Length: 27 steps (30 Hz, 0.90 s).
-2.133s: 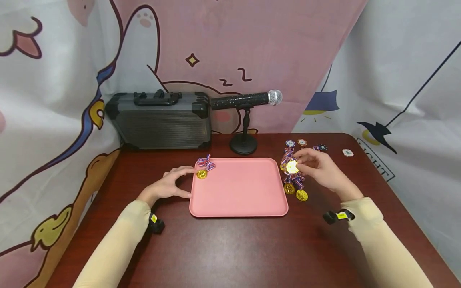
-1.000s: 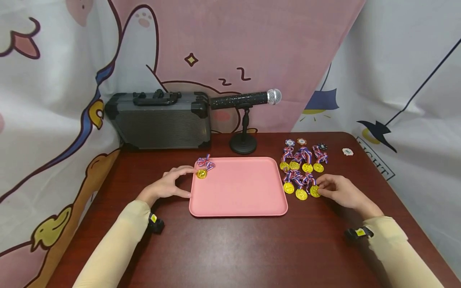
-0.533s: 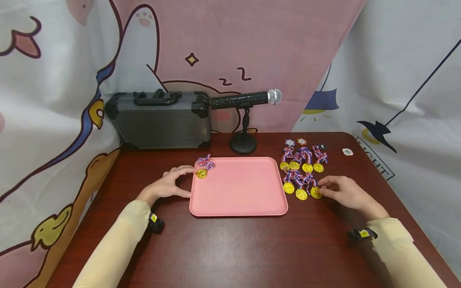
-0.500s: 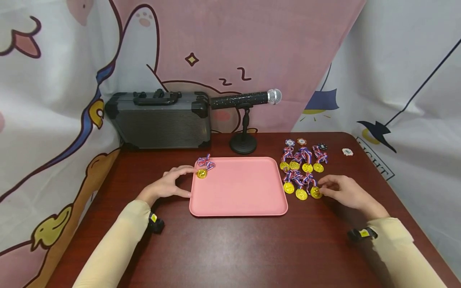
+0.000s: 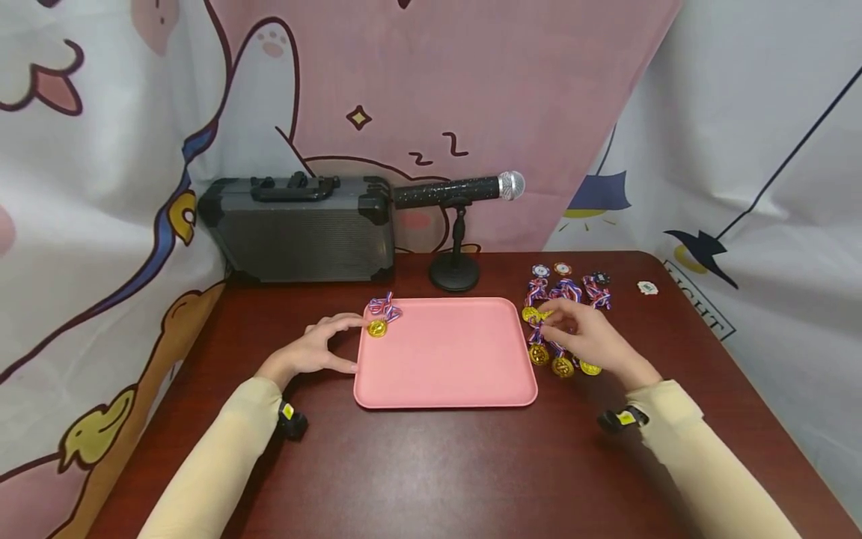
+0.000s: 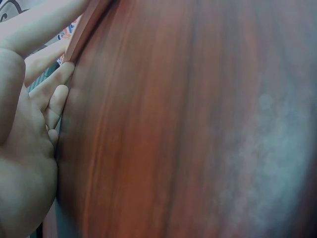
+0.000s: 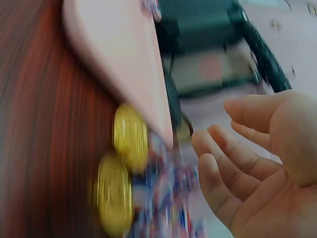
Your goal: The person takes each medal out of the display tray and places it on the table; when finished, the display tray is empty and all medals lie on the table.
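Observation:
A pink tray (image 5: 444, 355) lies on the table, with one gold medal (image 5: 377, 328) and its striped ribbon at its far left corner. My left hand (image 5: 313, 346) rests at the tray's left edge, fingers and thumb extended and spread. Right of the tray, gold medals (image 5: 562, 366) with red, white and blue ribbons (image 5: 566, 288) lie in two rows. Over them hovers my right hand (image 5: 587, 335), fingers loosely bent. In the right wrist view its thumb stands apart from the fingertips with nothing between them. This hand hides several medals in the head view.
A dark hard case (image 5: 303, 232) stands at the back left. Beside it, a black microphone (image 5: 465, 191) sits on a small round-based stand (image 5: 454, 271). Several poker chips (image 5: 562, 269) lie behind the medals, with a white one (image 5: 647, 287) farther right. Printed cloth surrounds the table (image 5: 431, 471).
First my right hand pinched a shiny medal; then it was at the near row's right-hand medal. Now it has moved left and away from me over the rows. My left hand stays put.

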Motion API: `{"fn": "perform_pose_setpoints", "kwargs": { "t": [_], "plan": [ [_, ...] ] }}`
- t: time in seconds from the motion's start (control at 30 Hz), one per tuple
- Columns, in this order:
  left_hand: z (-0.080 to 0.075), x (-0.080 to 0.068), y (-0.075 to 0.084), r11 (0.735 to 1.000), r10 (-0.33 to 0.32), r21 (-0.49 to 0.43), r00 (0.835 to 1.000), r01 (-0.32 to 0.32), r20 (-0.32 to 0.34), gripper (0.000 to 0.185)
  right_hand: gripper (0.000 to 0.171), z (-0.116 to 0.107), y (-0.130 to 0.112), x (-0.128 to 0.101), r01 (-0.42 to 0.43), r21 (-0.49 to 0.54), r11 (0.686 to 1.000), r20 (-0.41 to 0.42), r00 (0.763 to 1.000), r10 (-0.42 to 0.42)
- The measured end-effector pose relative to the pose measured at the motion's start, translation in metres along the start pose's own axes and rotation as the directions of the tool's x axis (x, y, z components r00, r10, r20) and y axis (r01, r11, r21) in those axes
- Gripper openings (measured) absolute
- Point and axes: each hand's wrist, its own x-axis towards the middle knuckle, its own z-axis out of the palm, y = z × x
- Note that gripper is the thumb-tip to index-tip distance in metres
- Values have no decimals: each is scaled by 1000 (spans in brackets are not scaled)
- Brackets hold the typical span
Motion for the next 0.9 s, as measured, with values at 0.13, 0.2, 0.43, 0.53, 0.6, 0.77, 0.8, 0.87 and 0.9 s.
{"fn": "perform_pose_setpoints", "kwargs": {
  "t": [0.13, 0.2, 0.43, 0.53, 0.6, 0.77, 0.8, 0.87, 0.9],
  "plan": [
    [0, -1, 1, 1000, 10, 4, 1000, -10, -1, 85, 32, 30, -28, 29, 76, 84, 994, 83, 993, -83],
    [0, -2, 1, 1000, 9, 8, 1000, -9, -2, 86, 33, 46, -43, 43, 110, 109, 988, 127, 984, -124],
    [0, -1, 0, 1000, 12, 15, 1000, -12, -8, 88, 42, 95, -87, 78, 123, 131, 984, 331, 930, -160],
    [1, -1, 0, 1000, 14, 17, 1000, -14, -12, 88, 44, 112, -102, 88, 102, 117, 988, 377, 916, -139],
    [1, -1, 0, 1000, 14, 15, 1000, -14, -12, 87, 44, 121, -110, 95, 85, 128, 988, 390, 912, -129],
    [1, -1, 1, 1000, 5, -3, 1000, -5, -14, 89, 43, 144, -118, 112, 61, 143, 988, 385, 916, -112],
    [1, 0, 1, 1000, 6, -3, 1000, -6, -16, 89, 42, 148, -119, 116, 66, 143, 987, 375, 920, -116],
    [1, 0, 1, 1000, 13, 1, 1000, -13, -19, 90, 40, 156, -120, 122, 93, 133, 987, 347, 928, -135],
    [2, 0, 1, 1000, 17, 5, 1000, -17, -21, 90, 39, 160, -120, 124, 110, 125, 986, 333, 932, -146]
  ]
}}
